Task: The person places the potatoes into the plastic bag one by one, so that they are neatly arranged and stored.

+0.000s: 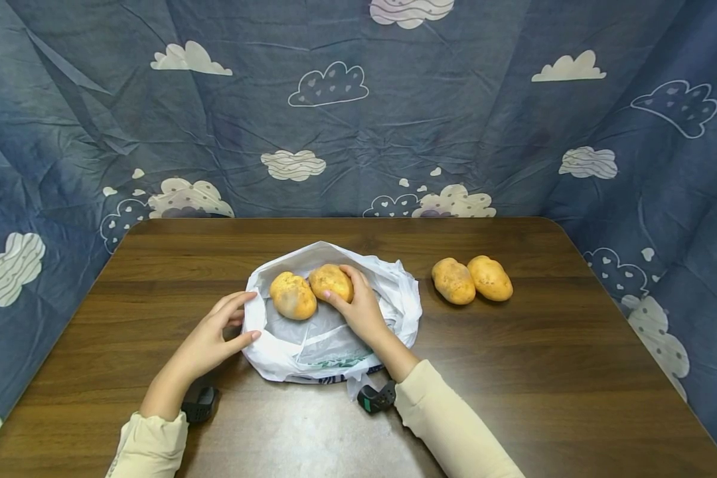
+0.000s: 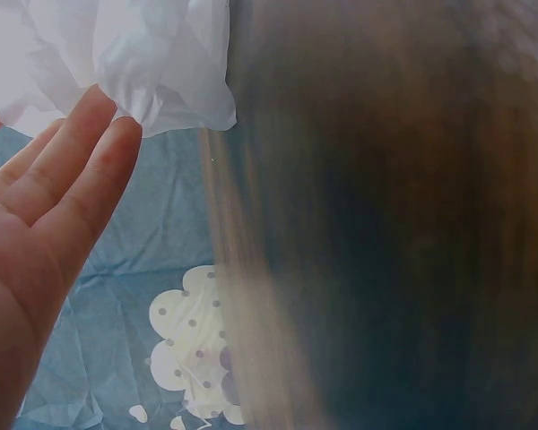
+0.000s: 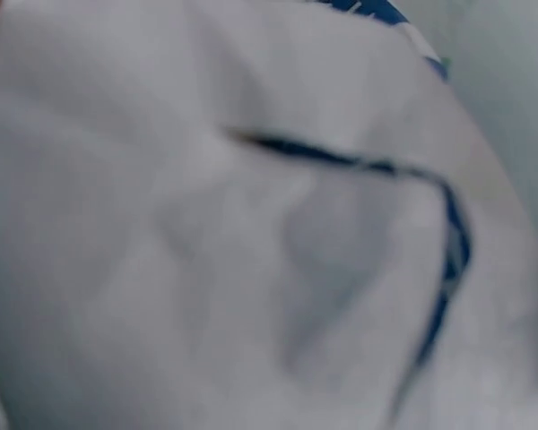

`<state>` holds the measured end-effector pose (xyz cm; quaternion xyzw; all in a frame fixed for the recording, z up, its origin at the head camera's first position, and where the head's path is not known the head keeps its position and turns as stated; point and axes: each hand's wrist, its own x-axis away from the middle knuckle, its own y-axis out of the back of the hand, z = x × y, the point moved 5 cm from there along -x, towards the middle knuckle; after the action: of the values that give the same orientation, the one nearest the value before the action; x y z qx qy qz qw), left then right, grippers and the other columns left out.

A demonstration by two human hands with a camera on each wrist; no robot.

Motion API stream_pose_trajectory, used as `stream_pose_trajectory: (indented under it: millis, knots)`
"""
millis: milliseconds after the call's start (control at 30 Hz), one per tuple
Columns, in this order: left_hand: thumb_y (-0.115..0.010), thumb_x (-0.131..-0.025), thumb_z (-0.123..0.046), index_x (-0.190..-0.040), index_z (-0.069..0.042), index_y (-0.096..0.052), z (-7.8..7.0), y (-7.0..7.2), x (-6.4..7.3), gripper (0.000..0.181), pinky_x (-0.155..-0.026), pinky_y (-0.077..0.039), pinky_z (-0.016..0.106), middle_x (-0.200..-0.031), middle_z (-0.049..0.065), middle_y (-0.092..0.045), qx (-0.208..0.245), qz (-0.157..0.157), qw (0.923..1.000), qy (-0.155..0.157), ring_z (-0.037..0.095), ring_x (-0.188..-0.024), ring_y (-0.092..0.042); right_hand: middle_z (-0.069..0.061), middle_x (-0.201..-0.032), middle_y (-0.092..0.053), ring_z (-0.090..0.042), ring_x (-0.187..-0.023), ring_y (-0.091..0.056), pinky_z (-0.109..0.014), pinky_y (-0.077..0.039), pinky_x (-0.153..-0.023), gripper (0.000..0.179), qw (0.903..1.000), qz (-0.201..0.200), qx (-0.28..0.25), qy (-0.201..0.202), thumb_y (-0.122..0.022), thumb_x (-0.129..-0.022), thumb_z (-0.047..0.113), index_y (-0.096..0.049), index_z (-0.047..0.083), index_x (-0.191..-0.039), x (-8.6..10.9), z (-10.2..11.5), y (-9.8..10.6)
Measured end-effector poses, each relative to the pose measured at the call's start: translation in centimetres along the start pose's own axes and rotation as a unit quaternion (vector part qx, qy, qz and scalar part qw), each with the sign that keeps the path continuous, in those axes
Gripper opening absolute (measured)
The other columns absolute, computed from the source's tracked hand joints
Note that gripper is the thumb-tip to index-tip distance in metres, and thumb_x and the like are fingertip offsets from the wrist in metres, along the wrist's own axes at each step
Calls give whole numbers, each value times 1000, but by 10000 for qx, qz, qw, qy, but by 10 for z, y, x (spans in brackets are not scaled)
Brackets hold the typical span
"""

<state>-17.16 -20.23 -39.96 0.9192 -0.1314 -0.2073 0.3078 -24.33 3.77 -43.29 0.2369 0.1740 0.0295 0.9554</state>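
A white plastic bag (image 1: 281, 345) lies on the table with its mouth spread wide. Inside it sits one potato (image 1: 293, 296). Beside that, my right hand (image 1: 361, 305) grips a second potato (image 1: 331, 282), thumb on the near side and fingers over its right end. My left hand (image 1: 215, 335) is at the bag's left rim, its thumb and fingertips touching the plastic. In the left wrist view, the fingers (image 2: 90, 179) are nearly straight against the bag (image 2: 161, 72). The right wrist view is filled by blurred white plastic (image 3: 206, 269), which hides the right hand there.
Two more potatoes, a left one (image 1: 453, 281) and a right one (image 1: 490, 278), lie side by side to the right of the bag. The brown wooden table (image 1: 573, 372) ends at a blue cloud-patterned cloth (image 1: 358, 133) behind it. Black wrist straps (image 1: 376, 397) show near the cuffs.
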Motion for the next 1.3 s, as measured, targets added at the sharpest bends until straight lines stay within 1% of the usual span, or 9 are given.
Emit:
stream_pose_trajectory:
  millis: [233, 400, 533, 633, 800, 900, 1033, 1133, 1300]
  knots:
    - [-67, -79, -3, -130, 2, -39, 1, 0, 0, 59, -84, -46, 43, -127, 19, -38, 25, -3, 10000, -15, 33, -100, -54, -11, -129, -44, -22, -118, -41, -36, -32, -100, 56, 9998, -44, -145, 157, -69, -80, 25, -45, 5, -127, 1, 3, 6]
    - [-67, -79, -2, -130, 2, -39, 0, 0, 0, 59, -84, -46, 43, -127, 19, -38, 15, -16, 10000, -27, 33, -100, -54, -11, -132, -42, -20, -122, -37, -35, -33, -100, 55, 9990, -66, -281, 351, -68, -80, 22, -45, 3, -127, 3, 7, 12]
    - [-67, -79, -2, -131, 1, -39, 0, 0, 1, 59, -84, -46, 43, -127, 19, -38, 6, -16, 10000, -39, 33, -100, -54, -11, -132, -42, -18, -122, -37, -33, -33, -100, 54, 9974, -112, -407, 584, -67, -81, 19, -44, 2, -127, 6, 11, 16]
    - [-67, -79, -2, -131, 1, -39, 0, 0, 1, 59, -84, -46, 43, -127, 19, -38, 20, -13, 10000, -51, 33, -100, -54, -12, -131, -43, -18, -120, -39, -33, -34, -100, 54, 9954, -171, -472, 813, -67, -81, 16, -44, 1, -127, 7, 15, 21]
    - [-67, -79, -3, -131, 0, -39, 0, 0, 0, 59, -85, -46, 44, -128, 19, -37, 34, 0, 10000, -20, 33, -100, -54, -18, -129, -44, -23, -119, -40, -38, -36, -99, 52, 9904, -296, -623, 1196, -67, -81, 8, -45, -4, -126, 11, 27, 31]
    - [-67, -79, -3, -131, 0, -39, 0, 0, 0, 59, -85, -46, 43, -128, 19, -37, 16, 5, 10000, 12, 33, -101, -54, -24, -129, -41, -29, -120, -38, -38, -35, -99, 50, 9881, -361, -699, 1323, -66, -80, 1, -44, -9, -123, 16, 44, 42]
    - [-67, -79, -3, -131, 1, -40, 0, 0, 0, 59, -85, -46, 43, -128, 19, -38, -1, -8, 10000, -2, 33, -100, -54, -26, -130, -38, -33, -122, -35, -32, -33, -101, 48, 9867, -442, -697, 1398, -65, -79, -4, -43, -14, -121, 23, 63, 55]
    - [-67, -79, -3, -131, 1, -40, 0, 0, 0, 59, -85, -46, 43, -127, 19, -38, -10, -10, 10000, -17, 33, -100, -54, -25, -129, -39, -33, -121, -36, -30, -33, -101, 48, 9859, -513, -671, 1447, -64, -78, -6, -43, -14, -121, 25, 65, 61]
    - [-67, -80, -4, -131, 0, -39, 0, 0, 0, 59, -84, -46, 44, -128, 19, -38, -39, 17, 10000, 24, 33, -100, -54, -23, -128, -40, -32, -120, -37, -34, -34, -100, 48, 9839, -615, -723, 1512, -63, -78, -8, -42, -14, -121, 28, 60, 69]
